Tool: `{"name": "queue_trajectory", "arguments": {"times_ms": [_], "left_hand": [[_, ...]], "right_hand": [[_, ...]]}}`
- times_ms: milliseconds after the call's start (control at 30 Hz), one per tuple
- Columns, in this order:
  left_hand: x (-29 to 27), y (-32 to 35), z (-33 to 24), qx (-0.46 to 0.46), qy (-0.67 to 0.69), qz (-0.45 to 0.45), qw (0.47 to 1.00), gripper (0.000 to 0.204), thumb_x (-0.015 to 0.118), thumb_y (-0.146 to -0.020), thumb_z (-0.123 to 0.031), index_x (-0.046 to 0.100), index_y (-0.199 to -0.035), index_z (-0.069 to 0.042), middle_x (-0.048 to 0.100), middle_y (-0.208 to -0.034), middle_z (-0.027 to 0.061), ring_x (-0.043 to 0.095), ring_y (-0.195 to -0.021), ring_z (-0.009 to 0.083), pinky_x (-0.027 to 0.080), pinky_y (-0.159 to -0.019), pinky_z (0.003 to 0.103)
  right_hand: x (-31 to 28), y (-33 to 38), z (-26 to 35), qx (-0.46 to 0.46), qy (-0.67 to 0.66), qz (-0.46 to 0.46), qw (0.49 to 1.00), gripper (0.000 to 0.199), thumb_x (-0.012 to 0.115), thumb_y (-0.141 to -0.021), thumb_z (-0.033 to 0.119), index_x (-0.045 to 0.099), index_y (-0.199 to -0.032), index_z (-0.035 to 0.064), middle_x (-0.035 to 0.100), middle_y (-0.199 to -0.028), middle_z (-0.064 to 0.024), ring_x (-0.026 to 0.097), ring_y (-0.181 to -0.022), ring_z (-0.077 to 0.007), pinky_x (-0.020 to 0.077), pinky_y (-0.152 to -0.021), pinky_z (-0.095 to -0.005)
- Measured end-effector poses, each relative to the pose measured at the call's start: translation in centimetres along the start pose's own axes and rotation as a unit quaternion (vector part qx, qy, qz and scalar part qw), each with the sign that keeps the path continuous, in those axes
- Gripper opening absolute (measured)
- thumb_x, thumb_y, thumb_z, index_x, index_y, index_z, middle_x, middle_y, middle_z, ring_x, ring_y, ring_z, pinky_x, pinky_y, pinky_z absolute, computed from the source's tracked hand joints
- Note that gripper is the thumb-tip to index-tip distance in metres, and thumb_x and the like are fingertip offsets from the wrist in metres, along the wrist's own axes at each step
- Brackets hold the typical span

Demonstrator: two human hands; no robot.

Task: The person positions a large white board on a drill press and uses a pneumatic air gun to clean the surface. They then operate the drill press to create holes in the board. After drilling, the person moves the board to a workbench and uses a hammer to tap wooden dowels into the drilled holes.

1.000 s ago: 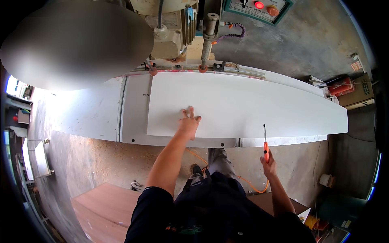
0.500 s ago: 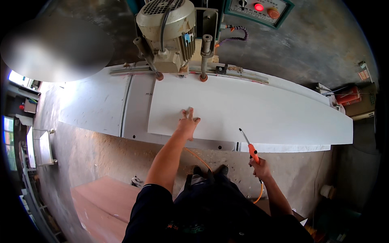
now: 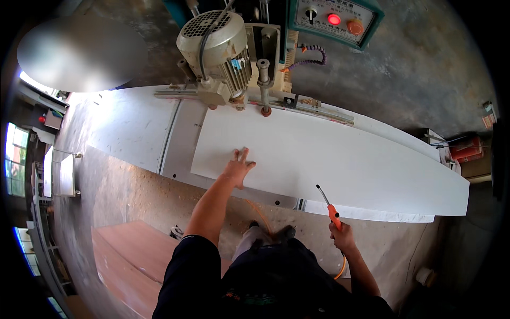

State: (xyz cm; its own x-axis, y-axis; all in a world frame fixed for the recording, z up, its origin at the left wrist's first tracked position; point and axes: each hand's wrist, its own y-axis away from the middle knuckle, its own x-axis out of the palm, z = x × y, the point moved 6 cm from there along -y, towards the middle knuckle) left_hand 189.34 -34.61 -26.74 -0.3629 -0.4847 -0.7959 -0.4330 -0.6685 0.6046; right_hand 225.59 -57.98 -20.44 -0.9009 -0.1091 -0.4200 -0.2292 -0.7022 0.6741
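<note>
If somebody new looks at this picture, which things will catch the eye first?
First, the long white panel lying across the machine table, with the left hand flat on it. Then the grey motor at the panel's far edge, and the orange-handled air blow gun in the right hand near the front edge.

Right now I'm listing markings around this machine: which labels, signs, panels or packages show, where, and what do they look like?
Control panel: top centre behind the motor, teal frame, pale face, glowing red light, orange button.
Small sticker: on the motor's side, blue and pale.
Red box: far right beyond the white board, rectangular.
</note>
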Motion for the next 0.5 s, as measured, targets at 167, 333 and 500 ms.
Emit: {"name": "queue_trajectory", "arguments": {"times_ms": [167, 333, 500], "left_hand": [[0.0, 0.3, 0.2, 0.005, 0.02, -0.004, 1.0, 0.105, 0.088, -0.054, -0.031, 0.036, -0.145, -0.025, 0.0, -0.157, 0.0203, 0.019, -0.139, 0.0497, 0.05, -0.096, 0.044], [-0.1, 0.3, 0.4, 0.017, 0.023, -0.017, 0.999, 0.105, 0.088, -0.052, -0.03, 0.038, -0.144, -0.024, 0.003, -0.157, 0.022, 0.02, -0.139, 0.05, 0.05, -0.096, 0.044], [0.5, 0.3, 0.8, 0.021, 0.017, -0.03, 0.999, 0.105, 0.088, -0.052, -0.031, 0.038, -0.144, -0.024, 0.004, -0.157, 0.0234, 0.021, -0.138, 0.0526, 0.051, -0.092, 0.045]], "right_hand": [[-2.1, -0.4, 0.0, 0.013, 0.008, -0.003, 1.0, 0.03, 0.056, -0.091, 0.029, 0.056, -0.078, 0.0017, 0.056, -0.058, -0.0045, 0.051, -0.042, -0.0114, 0.0412, -0.039, -0.0278], [-3.8, -0.7, 0.4, 0.003, -0.002, -0.027, 1.0, 0.032, 0.055, -0.092, 0.031, 0.057, -0.08, 0.0005, 0.056, -0.059, -0.0049, 0.05, -0.04, -0.0112, 0.04, -0.036, -0.0274], [-4.4, -1.7, 1.5, -0.007, -0.041, -0.029, 0.999, 0.035, 0.055, -0.093, 0.034, 0.057, -0.088, -0.0008, 0.057, -0.061, -0.0051, 0.047, -0.037, -0.0111, 0.0369, -0.033, -0.0268]]}}
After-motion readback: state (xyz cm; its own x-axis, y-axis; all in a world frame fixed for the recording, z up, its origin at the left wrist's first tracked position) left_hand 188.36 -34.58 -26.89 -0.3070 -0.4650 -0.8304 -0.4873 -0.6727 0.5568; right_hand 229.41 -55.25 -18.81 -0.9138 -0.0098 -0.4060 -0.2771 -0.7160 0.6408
